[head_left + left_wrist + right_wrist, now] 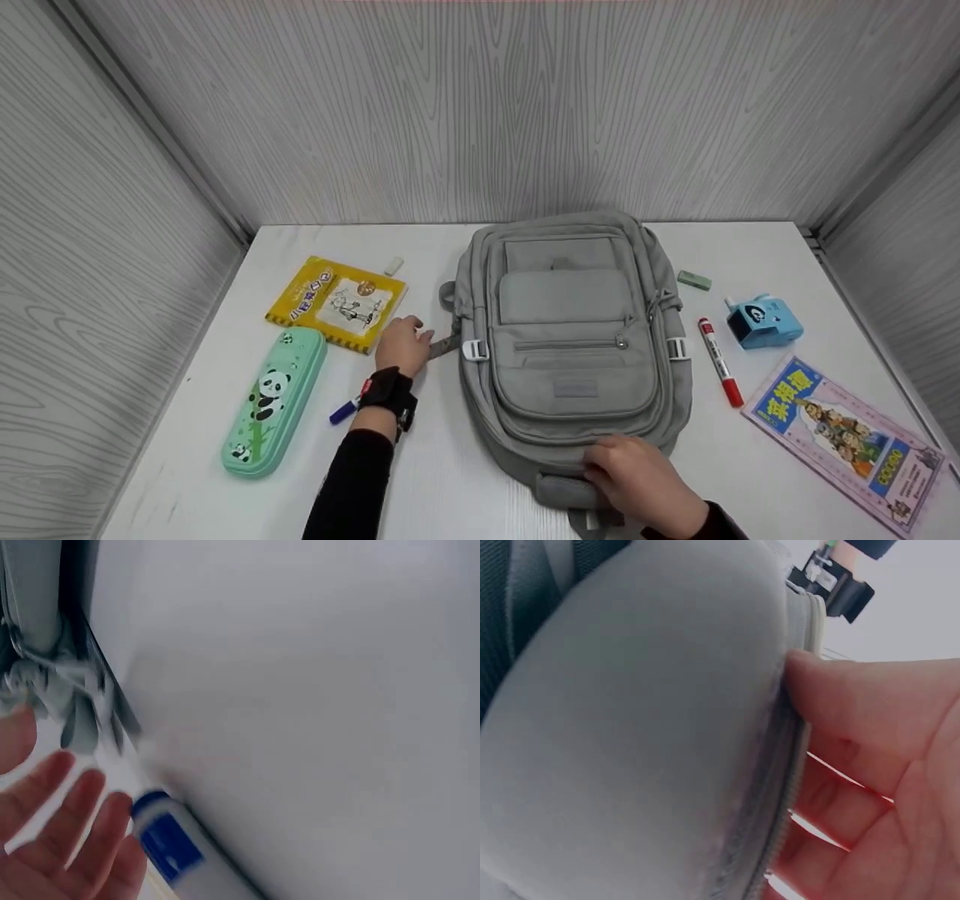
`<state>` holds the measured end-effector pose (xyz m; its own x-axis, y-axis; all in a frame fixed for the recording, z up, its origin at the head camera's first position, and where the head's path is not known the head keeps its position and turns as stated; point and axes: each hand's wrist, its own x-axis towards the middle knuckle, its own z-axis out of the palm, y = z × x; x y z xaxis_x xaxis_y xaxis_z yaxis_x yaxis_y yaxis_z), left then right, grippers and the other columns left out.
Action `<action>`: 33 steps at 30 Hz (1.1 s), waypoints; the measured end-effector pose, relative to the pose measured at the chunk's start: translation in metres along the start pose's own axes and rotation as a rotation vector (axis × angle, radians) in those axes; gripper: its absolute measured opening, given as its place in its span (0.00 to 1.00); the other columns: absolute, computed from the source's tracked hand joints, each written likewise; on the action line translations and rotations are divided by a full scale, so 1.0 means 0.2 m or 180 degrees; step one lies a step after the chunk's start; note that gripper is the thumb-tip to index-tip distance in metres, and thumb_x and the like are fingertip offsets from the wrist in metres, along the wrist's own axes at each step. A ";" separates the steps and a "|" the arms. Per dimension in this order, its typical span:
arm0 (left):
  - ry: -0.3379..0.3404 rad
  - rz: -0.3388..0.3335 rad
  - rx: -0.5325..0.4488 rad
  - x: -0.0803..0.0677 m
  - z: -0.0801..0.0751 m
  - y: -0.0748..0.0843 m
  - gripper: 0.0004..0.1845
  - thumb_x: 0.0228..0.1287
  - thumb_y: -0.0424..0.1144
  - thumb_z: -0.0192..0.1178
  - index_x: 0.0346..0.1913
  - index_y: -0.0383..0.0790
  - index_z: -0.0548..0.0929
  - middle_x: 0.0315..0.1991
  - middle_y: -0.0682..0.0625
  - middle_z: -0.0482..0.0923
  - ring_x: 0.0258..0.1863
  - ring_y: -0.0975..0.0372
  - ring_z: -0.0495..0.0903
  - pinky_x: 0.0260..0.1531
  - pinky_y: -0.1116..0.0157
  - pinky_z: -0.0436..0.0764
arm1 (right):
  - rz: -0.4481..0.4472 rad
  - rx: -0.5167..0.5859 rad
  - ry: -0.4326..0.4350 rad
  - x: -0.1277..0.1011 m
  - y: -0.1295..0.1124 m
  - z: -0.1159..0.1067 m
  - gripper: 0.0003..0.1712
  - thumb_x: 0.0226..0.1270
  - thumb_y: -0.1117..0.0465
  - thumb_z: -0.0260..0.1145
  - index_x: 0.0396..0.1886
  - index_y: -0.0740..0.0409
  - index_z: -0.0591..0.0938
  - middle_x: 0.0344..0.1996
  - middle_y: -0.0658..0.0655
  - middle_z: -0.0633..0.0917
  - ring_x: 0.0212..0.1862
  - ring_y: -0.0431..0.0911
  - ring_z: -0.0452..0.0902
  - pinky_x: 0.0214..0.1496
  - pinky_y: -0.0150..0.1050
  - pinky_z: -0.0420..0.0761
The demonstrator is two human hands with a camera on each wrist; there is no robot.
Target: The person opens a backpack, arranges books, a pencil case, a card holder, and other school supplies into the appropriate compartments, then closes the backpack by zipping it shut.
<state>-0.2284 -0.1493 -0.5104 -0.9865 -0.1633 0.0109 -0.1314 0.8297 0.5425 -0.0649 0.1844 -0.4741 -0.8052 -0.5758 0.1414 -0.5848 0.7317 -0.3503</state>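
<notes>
A grey backpack [574, 337] lies flat in the middle of the white table [750, 247], front pockets up. My left hand [405, 341] rests at the bag's left side, fingertips at the end of a grey side strap [444, 346]. In the left wrist view the left hand's fingers [67, 840] are spread and relaxed beside a blue-capped marker [169, 840]. My right hand [630, 469] grips the backpack's near end. In the right wrist view its thumb [855, 697] presses on the zip seam of the backpack [630, 727], with fingers curled underneath.
Left of the bag lie a yellow book [336, 302], a white eraser [393, 265], a green panda pencil case [275, 401] and the blue marker [346, 409]. To the right are a green eraser [694, 280], a red marker [720, 361], a blue sharpener [763, 321] and a comic book [844, 442]. Grey walls enclose three sides.
</notes>
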 end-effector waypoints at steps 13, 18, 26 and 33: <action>-0.0084 -0.2204 -0.0121 0.12 -0.14 -0.16 0.33 0.74 0.47 0.48 0.66 0.18 0.61 0.61 0.27 0.67 0.58 0.44 0.70 0.63 0.52 0.71 | 0.0161 0.0401 -0.0277 0.02 0.02 -0.08 0.07 0.56 0.67 0.72 0.27 0.50 0.85 0.25 0.45 0.83 0.29 0.36 0.79 0.32 0.34 0.78; -0.0341 -0.2524 -0.0146 0.20 -0.12 -0.21 0.38 0.72 0.58 0.48 0.64 0.22 0.67 0.59 0.32 0.73 0.56 0.47 0.73 0.63 0.52 0.74 | 0.0171 0.0400 -0.0261 0.02 0.02 -0.07 0.08 0.56 0.67 0.73 0.25 0.50 0.84 0.24 0.44 0.82 0.28 0.35 0.77 0.30 0.33 0.76; -0.0488 -0.2838 0.0103 0.27 -0.11 -0.24 0.38 0.69 0.62 0.49 0.58 0.25 0.74 0.52 0.35 0.76 0.48 0.50 0.74 0.50 0.56 0.77 | 0.0042 0.0369 -0.0090 0.02 0.02 -0.04 0.08 0.55 0.67 0.74 0.25 0.49 0.84 0.24 0.45 0.82 0.29 0.36 0.78 0.31 0.34 0.77; -0.0486 -0.2900 -0.0064 0.25 -0.12 -0.23 0.30 0.70 0.50 0.46 0.59 0.24 0.71 0.55 0.33 0.72 0.52 0.47 0.71 0.53 0.54 0.73 | 0.0027 0.0324 -0.0036 0.01 0.03 -0.03 0.07 0.55 0.66 0.74 0.27 0.50 0.85 0.25 0.45 0.84 0.31 0.38 0.79 0.33 0.35 0.78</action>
<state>-0.2697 -0.2077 -0.5143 -0.5051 -0.6752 -0.5376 -0.8629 0.4055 0.3015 -0.0709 0.1894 -0.4701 -0.8086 -0.5743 0.1277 -0.5644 0.6961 -0.4438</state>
